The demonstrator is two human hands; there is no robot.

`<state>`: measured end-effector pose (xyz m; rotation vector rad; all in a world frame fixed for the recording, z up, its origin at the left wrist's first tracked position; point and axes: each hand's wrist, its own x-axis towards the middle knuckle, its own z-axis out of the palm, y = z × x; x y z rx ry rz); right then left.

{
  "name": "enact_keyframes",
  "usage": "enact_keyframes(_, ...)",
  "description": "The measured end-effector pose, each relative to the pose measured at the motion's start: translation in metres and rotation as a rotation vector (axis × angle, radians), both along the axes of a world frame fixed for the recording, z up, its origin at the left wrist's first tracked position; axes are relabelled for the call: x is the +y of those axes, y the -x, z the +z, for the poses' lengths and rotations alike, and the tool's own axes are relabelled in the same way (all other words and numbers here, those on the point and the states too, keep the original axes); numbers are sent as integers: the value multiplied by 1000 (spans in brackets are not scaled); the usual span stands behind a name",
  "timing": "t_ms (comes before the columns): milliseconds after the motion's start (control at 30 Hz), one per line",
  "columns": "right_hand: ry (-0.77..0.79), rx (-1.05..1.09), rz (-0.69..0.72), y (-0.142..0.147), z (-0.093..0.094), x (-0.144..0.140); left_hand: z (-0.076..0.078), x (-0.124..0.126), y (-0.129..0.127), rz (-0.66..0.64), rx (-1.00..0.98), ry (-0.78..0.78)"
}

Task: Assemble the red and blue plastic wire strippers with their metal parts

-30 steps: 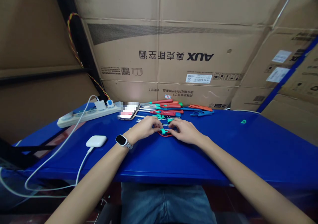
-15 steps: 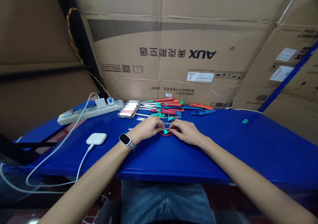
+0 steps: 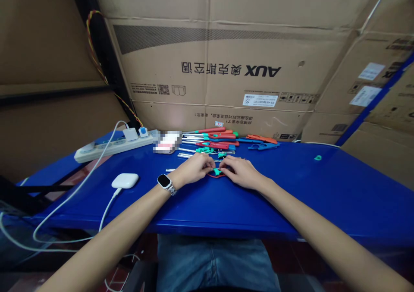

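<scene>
At the middle of the table, my left hand [image 3: 198, 167] pinches at the left side of a small green plastic piece [image 3: 216, 171]. My right hand [image 3: 238, 169] has its fingers closed at the right side of the same piece. Just under it shows the curved red edge of a lighter casing [image 3: 214, 176], largely covered by my fingers. Beyond my hands lie several long-necked red lighters [image 3: 218, 145] with metal tubes. Small green parts [image 3: 204, 150] and loose metal tubes [image 3: 185, 155] are close to my left hand.
Blue and orange lighter casings [image 3: 263, 143] lie at the back right, a green bit [image 3: 318, 158] farther right. Left are a phone [image 3: 168, 143], a white charging case [image 3: 125, 180] with a cable, and a power strip [image 3: 113, 147]. Cardboard [image 3: 226, 46] walls the back.
The green piece has shifted very slightly to the right between my fingers. Both hands stay in nearly the same place.
</scene>
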<state>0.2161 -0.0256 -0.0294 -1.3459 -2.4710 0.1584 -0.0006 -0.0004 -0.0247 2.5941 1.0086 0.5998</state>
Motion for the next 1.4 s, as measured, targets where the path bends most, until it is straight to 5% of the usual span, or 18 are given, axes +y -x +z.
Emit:
enact_keyframes(433,-92,61,-80,28,-1,-11,-5,4,1,-31,-114,128)
enact_keyframes(633,-67,151,-58,29,-8,-4,0,-5,13,-89,-48,-63)
enact_keyframes(1400,-59,-81,-162,37,3,-9,-10,-4,14,-122,165,-212)
